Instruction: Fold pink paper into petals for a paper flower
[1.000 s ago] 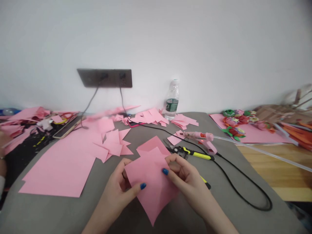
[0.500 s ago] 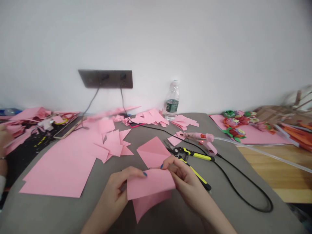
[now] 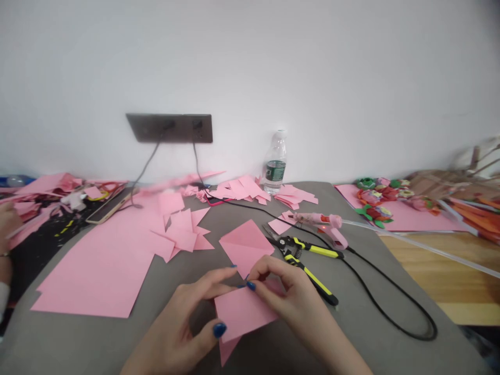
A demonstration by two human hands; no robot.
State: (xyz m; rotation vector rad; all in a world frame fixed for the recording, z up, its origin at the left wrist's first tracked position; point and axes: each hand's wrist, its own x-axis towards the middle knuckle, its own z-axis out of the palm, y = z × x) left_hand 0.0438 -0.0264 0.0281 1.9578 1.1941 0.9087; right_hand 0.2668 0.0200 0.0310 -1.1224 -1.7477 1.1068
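A folded pink paper [image 3: 244, 315] is pinched at its top edge by my right hand [image 3: 287, 291], with the thumb in front and the fingers behind. My left hand [image 3: 191, 317] is at the paper's left side, thumb and fingers spread, the fingertips close to its upper left edge. A pointed flap hangs below the paper's lower left. Just beyond my hands lies a folded pink square [image 3: 247, 242] on the grey table [image 3: 187, 281]. Black-and-yellow pliers [image 3: 312, 247] lie open to the right of it.
Pink sheets [image 3: 101, 265] and cut pieces cover the left. A glue gun [image 3: 324, 224] with a black cable lies right, a bottle [image 3: 275, 164] near the wall, paper flowers [image 3: 380, 195] at back right. Another person's hand [image 3: 8, 224] shows at far left.
My left hand has released the paper and opened, its thumb now apart from the fingers. My right hand has moved left along the top edge, and the paper has turned and tilted.
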